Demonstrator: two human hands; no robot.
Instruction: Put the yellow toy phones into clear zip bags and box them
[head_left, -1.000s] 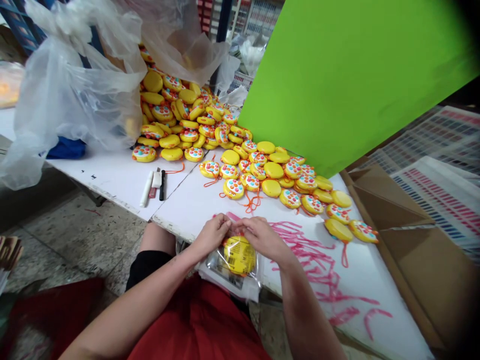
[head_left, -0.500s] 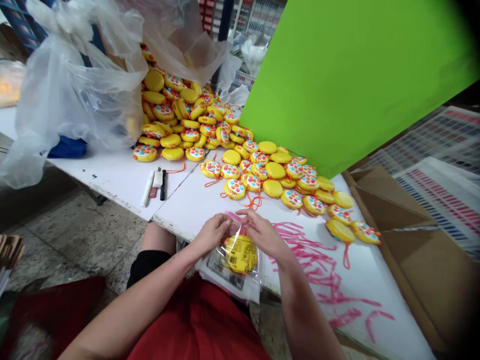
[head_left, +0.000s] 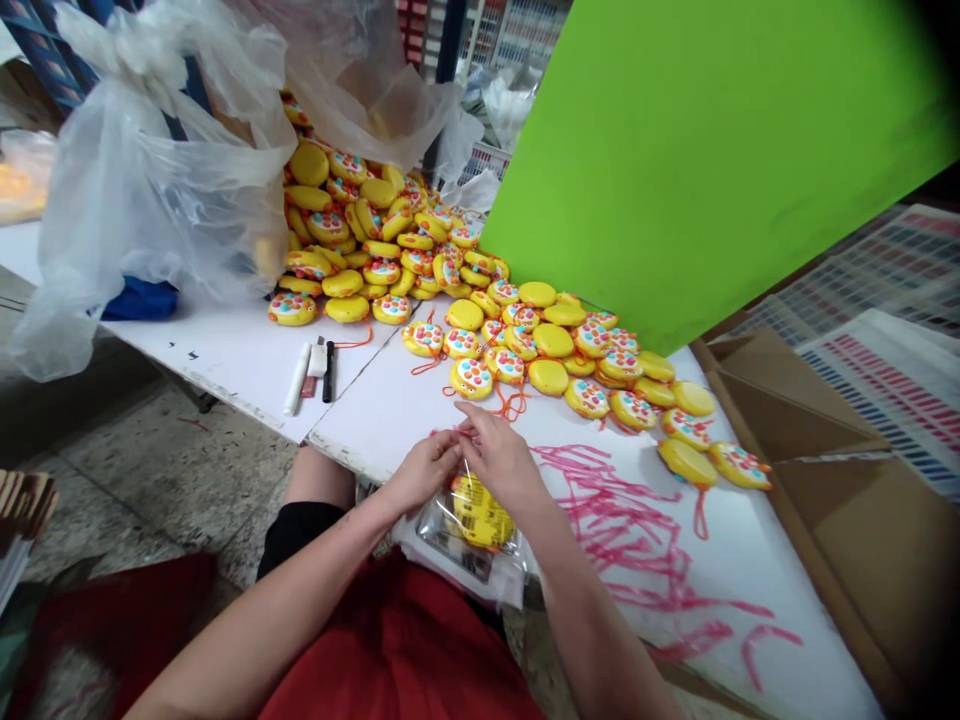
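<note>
Right at the near edge of the white table [head_left: 379, 405] in the head view, your left hand [head_left: 426, 468] is pinching the top of a clear bag [head_left: 435, 528] with a yellow toy [head_left: 484, 518] inside. Your right hand [head_left: 501, 458] is up there too, one finger sticking out, can't tell if it's gripping, and it blocks a bit of the toy. Around you: scattered pink strips [head_left: 701, 638], loose yellow toys [head_left: 553, 340] beyond, pens [head_left: 297, 380] left, cardboard box [head_left: 862, 525] and green panel [head_left: 697, 150] right.

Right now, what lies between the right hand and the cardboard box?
In the head view, pink strips lie nearer the right hand, yellow toys nearer the box.
</note>
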